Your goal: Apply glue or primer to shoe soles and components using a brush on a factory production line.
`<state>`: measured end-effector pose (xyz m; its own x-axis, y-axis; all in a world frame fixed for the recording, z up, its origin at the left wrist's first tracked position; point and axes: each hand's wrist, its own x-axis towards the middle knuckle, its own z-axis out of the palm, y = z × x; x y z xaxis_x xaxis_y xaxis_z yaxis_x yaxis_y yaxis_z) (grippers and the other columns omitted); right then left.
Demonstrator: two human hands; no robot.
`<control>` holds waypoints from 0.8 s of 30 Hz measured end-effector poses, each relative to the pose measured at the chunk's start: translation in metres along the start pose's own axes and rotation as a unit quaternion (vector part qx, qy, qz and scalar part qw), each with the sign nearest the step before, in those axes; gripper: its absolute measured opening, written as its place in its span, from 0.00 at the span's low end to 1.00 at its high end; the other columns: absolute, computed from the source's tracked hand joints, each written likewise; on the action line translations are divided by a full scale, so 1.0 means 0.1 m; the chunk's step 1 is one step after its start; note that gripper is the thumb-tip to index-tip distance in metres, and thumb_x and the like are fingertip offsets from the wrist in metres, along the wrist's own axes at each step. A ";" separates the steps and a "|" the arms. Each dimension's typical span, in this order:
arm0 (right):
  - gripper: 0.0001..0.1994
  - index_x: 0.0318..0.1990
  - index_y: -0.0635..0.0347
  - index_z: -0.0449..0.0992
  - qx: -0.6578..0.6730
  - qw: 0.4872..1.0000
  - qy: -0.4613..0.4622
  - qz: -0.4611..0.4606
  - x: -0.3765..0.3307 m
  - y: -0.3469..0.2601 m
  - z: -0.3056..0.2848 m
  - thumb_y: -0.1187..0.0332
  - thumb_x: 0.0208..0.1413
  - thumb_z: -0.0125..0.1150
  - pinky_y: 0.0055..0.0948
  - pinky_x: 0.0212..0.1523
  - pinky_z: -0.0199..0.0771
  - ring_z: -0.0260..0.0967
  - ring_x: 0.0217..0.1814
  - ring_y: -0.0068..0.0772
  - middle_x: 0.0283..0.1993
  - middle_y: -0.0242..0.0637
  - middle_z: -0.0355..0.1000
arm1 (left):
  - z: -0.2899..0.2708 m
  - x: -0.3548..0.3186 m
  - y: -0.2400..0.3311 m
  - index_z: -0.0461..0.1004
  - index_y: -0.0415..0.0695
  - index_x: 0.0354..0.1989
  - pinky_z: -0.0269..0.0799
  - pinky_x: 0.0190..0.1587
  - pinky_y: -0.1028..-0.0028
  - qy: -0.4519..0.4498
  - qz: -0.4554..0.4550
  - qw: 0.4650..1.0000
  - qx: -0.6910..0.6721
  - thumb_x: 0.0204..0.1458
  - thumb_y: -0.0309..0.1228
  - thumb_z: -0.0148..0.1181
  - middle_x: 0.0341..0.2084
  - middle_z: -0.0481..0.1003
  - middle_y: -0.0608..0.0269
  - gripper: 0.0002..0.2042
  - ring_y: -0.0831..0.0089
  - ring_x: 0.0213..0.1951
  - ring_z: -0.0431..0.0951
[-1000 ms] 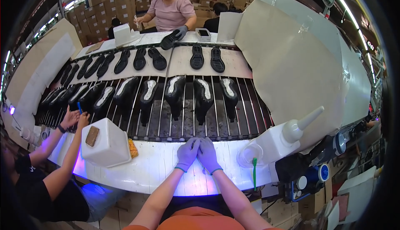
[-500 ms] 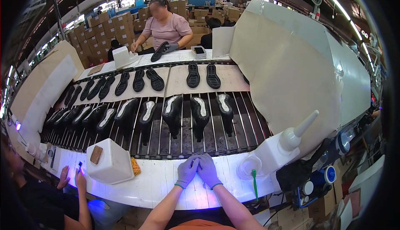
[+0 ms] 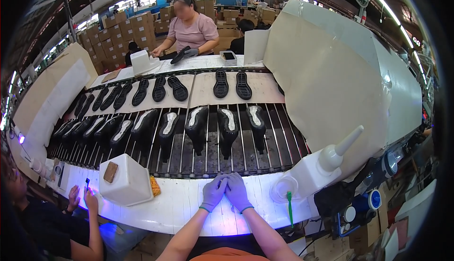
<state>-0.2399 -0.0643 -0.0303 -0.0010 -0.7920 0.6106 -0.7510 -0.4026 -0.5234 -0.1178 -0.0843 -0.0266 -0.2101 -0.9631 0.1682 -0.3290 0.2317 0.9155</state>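
Observation:
My left hand (image 3: 213, 193) and my right hand (image 3: 237, 193), both in pale gloves with green cuffs, rest together on the white worktop. Their fingertips meet and overlap near the conveyor's front edge. The fingers look folded together, and no object shows in either hand. Just beyond them, black shoe uppers (image 3: 228, 128) on lasts stand with their pale undersides up on the metal rods (image 3: 279, 140) of the conveyor. To the right of my hands are a white squeeze bottle (image 3: 307, 176) with a long nozzle and a round white pot (image 3: 284, 188) with a green-handled brush (image 3: 289, 209).
Black shoe soles (image 3: 220, 85) lie along the beige belt (image 3: 203, 93) behind. A white box-like container (image 3: 125, 185) with a brown block (image 3: 110, 172) stands left, beside a yellow sponge (image 3: 154, 186). One co-worker (image 3: 38, 223) sits left; another (image 3: 194, 34) holds a sole opposite. A cream hood (image 3: 331, 76) rises right.
The co-worker opposite has tilted the sole flatter. The seated co-worker's hands have shifted slightly. My hands stay together, and the view has moved a little.

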 end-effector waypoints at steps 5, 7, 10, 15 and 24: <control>0.10 0.38 0.65 0.76 -0.012 1.000 0.008 0.008 -0.01 -0.03 -0.03 0.75 0.46 0.57 0.42 0.56 0.65 0.69 0.48 0.48 0.42 0.45 0.74 | 0.00 -0.01 0.00 0.72 0.52 0.51 0.68 0.22 0.70 0.005 -0.010 1.000 0.004 0.57 0.40 0.54 0.14 0.73 0.64 0.15 0.70 0.17 0.75; 0.12 0.41 0.64 0.76 0.009 0.999 -0.025 0.029 -0.01 -0.03 -0.04 0.74 0.48 0.57 0.43 0.59 0.63 0.69 0.51 0.48 0.45 0.45 0.74 | 0.01 -0.01 -0.01 0.70 0.44 0.54 0.70 0.26 0.79 0.039 -0.053 0.997 -0.036 0.59 0.34 0.54 0.18 0.74 0.65 0.16 0.81 0.21 0.75; 0.12 0.41 0.63 0.76 -0.005 0.999 -0.030 0.022 0.00 -0.03 -0.04 0.73 0.48 0.57 0.43 0.60 0.62 0.69 0.51 0.47 0.45 0.45 0.74 | 0.02 -0.01 -0.04 0.70 0.49 0.54 0.67 0.23 0.71 0.046 -0.033 0.998 -0.039 0.57 0.39 0.55 0.14 0.72 0.65 0.17 0.73 0.18 0.75; 0.12 0.41 0.63 0.76 -0.001 1.000 -0.025 0.007 0.00 -0.01 -0.04 0.73 0.47 0.57 0.43 0.57 0.63 0.69 0.49 0.48 0.45 0.45 0.74 | 0.04 0.01 -0.10 0.71 0.50 0.53 0.69 0.24 0.71 0.020 -0.009 0.999 -0.036 0.57 0.39 0.55 0.15 0.73 0.64 0.16 0.71 0.19 0.76; 0.10 0.39 0.64 0.76 0.004 0.999 -0.029 0.016 -0.01 0.00 -0.04 0.73 0.47 0.57 0.43 0.57 0.63 0.69 0.50 0.48 0.44 0.46 0.74 | 0.03 0.01 -0.06 0.74 0.50 0.48 0.69 0.24 0.71 0.014 -0.013 1.000 -0.018 0.57 0.39 0.55 0.16 0.74 0.63 0.13 0.71 0.20 0.77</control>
<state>-0.2428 -0.0614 -0.0283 0.0137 -0.8300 0.5576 -0.7456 -0.3800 -0.5473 -0.1184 -0.0858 -0.0329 -0.1758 -0.9722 0.1544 -0.3008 0.2023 0.9320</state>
